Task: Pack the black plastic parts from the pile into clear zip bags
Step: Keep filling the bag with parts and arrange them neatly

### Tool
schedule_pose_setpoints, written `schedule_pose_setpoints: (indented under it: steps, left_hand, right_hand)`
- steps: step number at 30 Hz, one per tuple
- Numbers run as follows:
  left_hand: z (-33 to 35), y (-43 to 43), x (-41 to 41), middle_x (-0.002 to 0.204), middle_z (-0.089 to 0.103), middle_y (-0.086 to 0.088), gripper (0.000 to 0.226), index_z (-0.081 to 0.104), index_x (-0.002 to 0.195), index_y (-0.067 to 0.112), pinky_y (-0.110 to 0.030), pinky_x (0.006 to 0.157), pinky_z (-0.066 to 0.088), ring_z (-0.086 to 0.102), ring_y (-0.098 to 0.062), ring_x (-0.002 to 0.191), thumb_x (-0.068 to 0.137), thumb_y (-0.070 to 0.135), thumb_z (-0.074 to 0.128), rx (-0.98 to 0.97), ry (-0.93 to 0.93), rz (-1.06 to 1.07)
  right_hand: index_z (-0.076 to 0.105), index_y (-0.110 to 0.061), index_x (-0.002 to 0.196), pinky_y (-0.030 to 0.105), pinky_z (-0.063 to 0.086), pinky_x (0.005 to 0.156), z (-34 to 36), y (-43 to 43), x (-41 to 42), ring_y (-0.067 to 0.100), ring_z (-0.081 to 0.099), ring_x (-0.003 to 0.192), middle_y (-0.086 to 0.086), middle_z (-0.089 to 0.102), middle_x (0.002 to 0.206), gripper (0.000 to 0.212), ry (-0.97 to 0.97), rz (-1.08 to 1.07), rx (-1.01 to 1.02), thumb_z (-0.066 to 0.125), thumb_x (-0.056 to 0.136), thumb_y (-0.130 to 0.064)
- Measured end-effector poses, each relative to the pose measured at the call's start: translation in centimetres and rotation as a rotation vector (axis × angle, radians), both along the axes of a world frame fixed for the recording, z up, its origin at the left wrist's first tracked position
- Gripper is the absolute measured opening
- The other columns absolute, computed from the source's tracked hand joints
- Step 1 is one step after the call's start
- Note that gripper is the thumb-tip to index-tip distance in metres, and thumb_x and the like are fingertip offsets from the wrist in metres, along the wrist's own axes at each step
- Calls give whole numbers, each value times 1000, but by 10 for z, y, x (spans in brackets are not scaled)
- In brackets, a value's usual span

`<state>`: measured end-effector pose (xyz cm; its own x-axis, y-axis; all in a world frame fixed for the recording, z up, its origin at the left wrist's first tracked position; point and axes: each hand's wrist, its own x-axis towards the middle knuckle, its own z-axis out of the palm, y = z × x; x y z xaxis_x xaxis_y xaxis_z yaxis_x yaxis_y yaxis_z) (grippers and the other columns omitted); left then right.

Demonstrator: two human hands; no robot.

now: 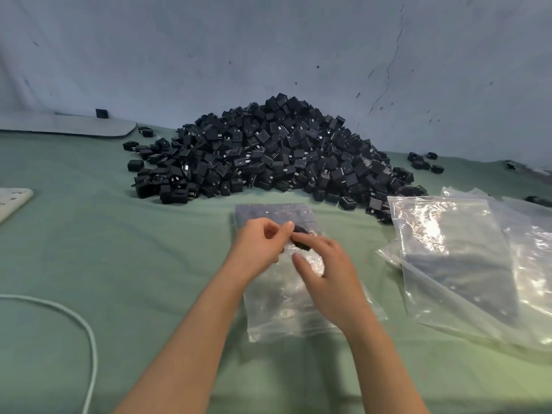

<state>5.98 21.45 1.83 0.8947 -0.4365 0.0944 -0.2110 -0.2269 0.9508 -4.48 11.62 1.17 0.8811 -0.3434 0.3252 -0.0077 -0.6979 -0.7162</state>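
A big pile of black plastic parts (268, 153) rises at the back of the green table against the wall. In front of it a clear zip bag (286, 300) lies flat under my hands. My left hand (260, 246) pinches the bag's upper edge between thumb and fingers. My right hand (328, 273) holds one black part (300, 236) at its fingertips, right at the bag's mouth. Whether the part is inside the bag is unclear. A small stack of flat bags (274, 213) lies just behind my hands.
A heap of larger clear zip bags (466, 264) lies on the right. A white cable (86, 333) curves across the left front. A white power strip (12, 201) sits at the left edge. A few stray black parts (424, 162) lie at the right rear.
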Motion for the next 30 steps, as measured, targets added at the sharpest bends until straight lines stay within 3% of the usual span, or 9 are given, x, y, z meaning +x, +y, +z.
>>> schedule_pose_setpoints:
  steps: [3, 7, 11, 15, 19, 24, 26, 28, 30]
  left_hand:
    - [-5, 9, -21, 92, 62, 18, 20, 60, 93, 32, -15, 72, 45, 59, 3, 85, 84, 50, 61, 244, -223, -245]
    - [-21, 9, -44, 107, 51, 6, 46, 57, 116, 24, -26, 83, 42, 50, -13, 100, 80, 51, 65, 715, -384, -529]
    - [-17, 7, -45, 96, 59, -3, 10, 59, 91, 20, -27, 75, 43, 57, -23, 92, 91, 28, 53, 636, -378, -454]
    - [-11, 10, -36, 90, 62, -8, 19, 59, 89, 9, -33, 72, 44, 57, -26, 87, 95, 19, 44, 523, -313, -335]
    - [-2, 11, -33, 101, 66, -15, 28, 62, 99, 2, -42, 88, 47, 60, -28, 99, 97, 23, 43, 435, -274, -308]
    - [15, 12, -44, 98, 66, -8, 23, 64, 95, 8, -37, 86, 46, 58, -23, 94, 94, 11, 41, 488, -435, -403]
    - [19, 12, -50, 107, 65, -3, 25, 65, 102, 14, -34, 90, 45, 57, -19, 101, 96, 17, 41, 523, -467, -463]
    - [22, 13, -52, 111, 63, -1, 31, 64, 106, 14, -36, 92, 45, 57, -19, 104, 98, 32, 40, 600, -483, -513]
    - [25, 16, -45, 110, 65, -1, 39, 64, 106, 14, -35, 90, 46, 59, -16, 101, 97, 43, 40, 611, -428, -497]
  right_hand:
    - [62, -39, 105, 23, 48, 88, 9, -11, -19, 7, 59, 97, -3, 65, 105, 29, -126, -100, 327, 59, 92, -13]
    - [65, -40, 94, 38, 48, 97, 18, -11, -38, 17, 61, 103, -4, 66, 99, 26, -98, -47, 570, 57, 93, -15]
    - [66, -35, 91, 38, 48, 90, 25, -4, -51, 21, 64, 95, -4, 71, 93, 20, -12, 20, 466, 58, 92, -17]
    - [65, -39, 83, 18, 38, 55, 32, -2, -64, 10, 51, 58, -7, 72, 80, 21, 160, 113, 265, 56, 93, -22]
    - [63, -45, 97, 16, 42, 75, 21, -1, -57, 6, 58, 91, -17, 66, 94, 20, 331, 23, -144, 52, 93, -28]
    - [60, -23, 121, 28, 38, 93, -6, 11, -19, 27, 47, 116, 7, 58, 119, 35, 367, -26, -422, 40, 93, -18]
    - [57, -12, 125, 21, 38, 93, -18, 11, -1, 26, 48, 123, 9, 57, 129, 34, 425, -26, -389, 40, 95, -17]
    - [56, -8, 126, 2, 38, 71, -27, 5, 12, 24, 54, 120, 9, 59, 129, 32, 507, -8, -369, 51, 96, -17]
    - [53, -14, 129, 6, 38, 80, -35, 0, 24, 21, 51, 122, 6, 54, 133, 35, 467, -27, -398, 51, 95, -24]
